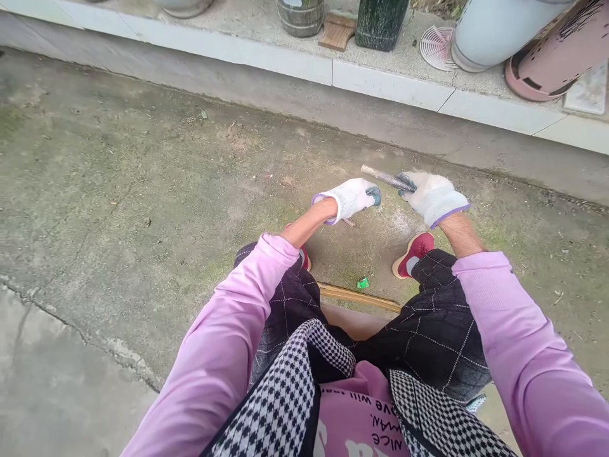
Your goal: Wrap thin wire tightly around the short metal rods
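Both my hands wear white knit gloves with grey fingertips. My right hand [431, 195] is closed round a thin grey stick or rod [380, 177] that points up and to the left. My left hand [354, 197] sits just left of it, fingers curled with the fingertips together, and whatever it holds is hidden. Both hands hover over the concrete ground between my red shoes [413, 254]. I am seated, with pink sleeves and dark checked trousers below.
A raised tiled ledge [390, 86] runs along the top, carrying pots, a dark green container [380, 22], a white drum [495, 32], a pink bucket [556, 60] and a small wooden board [337, 32]. A wooden strip [359, 296] and green scrap [363, 283] lie by my feet.
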Action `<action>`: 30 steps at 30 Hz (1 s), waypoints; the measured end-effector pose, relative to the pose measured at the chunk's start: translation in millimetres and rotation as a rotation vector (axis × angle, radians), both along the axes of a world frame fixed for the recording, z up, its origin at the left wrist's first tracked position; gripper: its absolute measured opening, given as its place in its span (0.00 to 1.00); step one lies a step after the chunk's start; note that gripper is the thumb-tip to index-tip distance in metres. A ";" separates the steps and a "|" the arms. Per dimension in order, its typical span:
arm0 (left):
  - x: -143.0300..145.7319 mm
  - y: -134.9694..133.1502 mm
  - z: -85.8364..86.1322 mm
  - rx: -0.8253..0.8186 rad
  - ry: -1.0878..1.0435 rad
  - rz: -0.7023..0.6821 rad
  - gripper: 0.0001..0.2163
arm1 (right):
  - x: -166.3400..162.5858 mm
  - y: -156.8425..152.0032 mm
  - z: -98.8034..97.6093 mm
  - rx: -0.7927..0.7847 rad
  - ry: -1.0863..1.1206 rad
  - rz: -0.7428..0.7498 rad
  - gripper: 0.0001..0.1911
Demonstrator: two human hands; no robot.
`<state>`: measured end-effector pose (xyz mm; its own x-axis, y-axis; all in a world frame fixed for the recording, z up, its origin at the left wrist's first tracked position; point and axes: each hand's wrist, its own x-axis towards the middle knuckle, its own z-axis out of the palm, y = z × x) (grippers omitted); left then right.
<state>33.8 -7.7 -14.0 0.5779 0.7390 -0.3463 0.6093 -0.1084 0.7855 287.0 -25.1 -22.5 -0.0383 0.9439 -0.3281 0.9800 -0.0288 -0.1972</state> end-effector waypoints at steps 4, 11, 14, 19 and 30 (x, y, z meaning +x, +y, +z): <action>-15.3 9.2 2.2 0.033 0.027 0.071 0.08 | 1.1 -7.5 -2.6 -0.143 0.036 0.123 0.20; -17.6 16.3 -11.9 -0.208 -0.200 0.152 0.04 | 1.3 -32.8 28.0 -0.467 0.690 0.076 0.24; -10.4 16.1 -14.3 -0.266 -0.310 0.179 0.06 | -0.6 -34.5 41.6 -0.351 0.896 -0.081 0.24; -0.9 8.2 -10.2 -0.232 -0.273 0.120 0.06 | -12.5 -26.7 38.0 -0.132 1.002 -0.273 0.27; 2.6 -0.8 -8.7 -0.131 -0.082 0.011 0.12 | -19.1 -19.3 7.8 -0.078 0.890 -0.264 0.27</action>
<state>36.4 -8.5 -22.7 0.6002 0.6972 -0.3920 0.5431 0.0045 0.8397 267.9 -44.4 -14.7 -0.0931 0.9344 -0.3437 0.4287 -0.2740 -0.8609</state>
